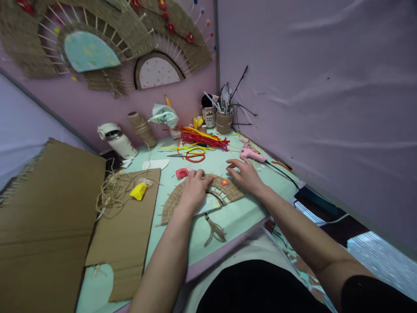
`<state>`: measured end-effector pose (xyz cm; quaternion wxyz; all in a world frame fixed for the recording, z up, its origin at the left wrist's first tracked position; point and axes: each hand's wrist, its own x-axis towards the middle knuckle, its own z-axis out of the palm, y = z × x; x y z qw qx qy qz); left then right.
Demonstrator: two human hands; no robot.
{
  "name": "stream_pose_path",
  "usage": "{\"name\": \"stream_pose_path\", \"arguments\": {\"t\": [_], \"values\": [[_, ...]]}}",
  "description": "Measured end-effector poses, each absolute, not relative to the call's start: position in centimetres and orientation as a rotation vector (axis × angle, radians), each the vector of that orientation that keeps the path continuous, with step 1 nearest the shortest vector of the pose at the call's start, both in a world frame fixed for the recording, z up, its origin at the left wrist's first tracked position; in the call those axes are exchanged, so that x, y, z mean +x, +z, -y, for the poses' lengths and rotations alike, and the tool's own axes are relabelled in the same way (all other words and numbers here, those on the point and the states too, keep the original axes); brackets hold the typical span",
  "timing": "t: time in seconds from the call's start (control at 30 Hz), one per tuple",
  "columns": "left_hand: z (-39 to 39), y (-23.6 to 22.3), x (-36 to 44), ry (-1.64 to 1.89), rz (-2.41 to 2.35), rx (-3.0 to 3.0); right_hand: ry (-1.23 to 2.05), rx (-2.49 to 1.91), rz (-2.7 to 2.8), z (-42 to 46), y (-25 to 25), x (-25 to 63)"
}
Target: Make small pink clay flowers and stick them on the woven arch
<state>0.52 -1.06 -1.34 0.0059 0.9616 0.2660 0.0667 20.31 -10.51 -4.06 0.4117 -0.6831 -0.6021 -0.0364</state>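
Observation:
A half-round fan of woven twine (pixel 235 191) lies on the table, with thin sticks poking from its edge and a patterned cloth centre. A red flower with a yellow middle (pixel 224 182) sits on its right part. A twine tassel (pixel 215 230) hangs below. My left hand (pixel 193 191) is over the fan's upper middle, fingers bent together on its rim, the thumb side by a small red-orange piece. My right hand (pixel 246 174) hovers over the fan's right end, fingers apart and holding nothing. Just beyond it lies a pink glue gun (pixel 252 153).
Scissors (pixel 194 155) and red and yellow pipe cleaners (pixel 205 138) lie behind the fan. Red clay (pixel 181 173) is near my left hand. Cardboard (pixel 130 243), tangled twine (pixel 112 191) and yellow clay (pixel 139 191) are at left. A twine spool (pixel 142 129) and white bottle (pixel 120 143) stand behind.

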Motion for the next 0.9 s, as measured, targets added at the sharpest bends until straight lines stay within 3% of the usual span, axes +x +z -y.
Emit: {"name": "stream_pose_path", "arguments": {"t": [0.4,0.7,0.9], "values": [[0.9,-1.9,0.6,0.263,-0.815,2.983,-0.071,-1.724,1.523,10.5,-4.4,20.4],[-0.7,-2.5,-0.1,0.771,-0.908,2.741,-0.056,-1.725,1.499,10.6,-3.9,20.3],[-3.1,-2.5,-1.9,0.892,-1.334,2.546,-0.050,-1.722,1.494,10.6,-3.7,20.1]]}}
